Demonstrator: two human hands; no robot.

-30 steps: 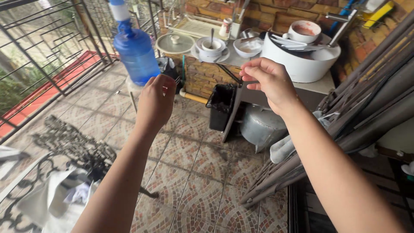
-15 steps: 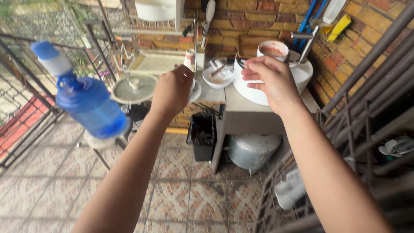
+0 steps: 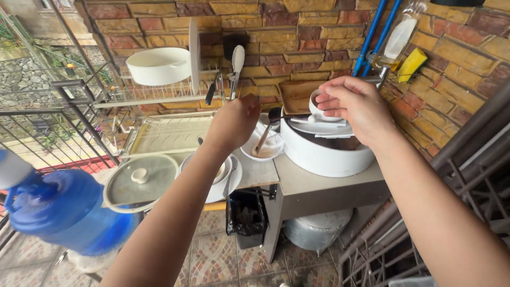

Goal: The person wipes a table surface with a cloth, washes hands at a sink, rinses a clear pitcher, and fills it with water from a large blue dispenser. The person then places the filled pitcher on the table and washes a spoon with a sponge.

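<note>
- Left hand [image 3: 235, 121] is up over the tabletop [image 3: 311, 183], fingers curled shut; what it grips, if anything, I cannot tell from behind
- Right hand [image 3: 355, 103] hovers at the white cup [image 3: 321, 110] stacked in the white basin [image 3: 324, 151], fingers loosely bent, apparently empty
- Spoon [image 3: 264, 137] leans in the small white bowl [image 3: 264, 148], handle running up and right, bowl end down
- Risk: a nudge to that stacked crockery could tip the cup off the plates

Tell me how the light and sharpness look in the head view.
Head view: soft, even daylight with no hard shadows or glare; left hand and right hand slightly soft; the blue water jug stretches at the frame edge; the white basin reads clearly.
</note>
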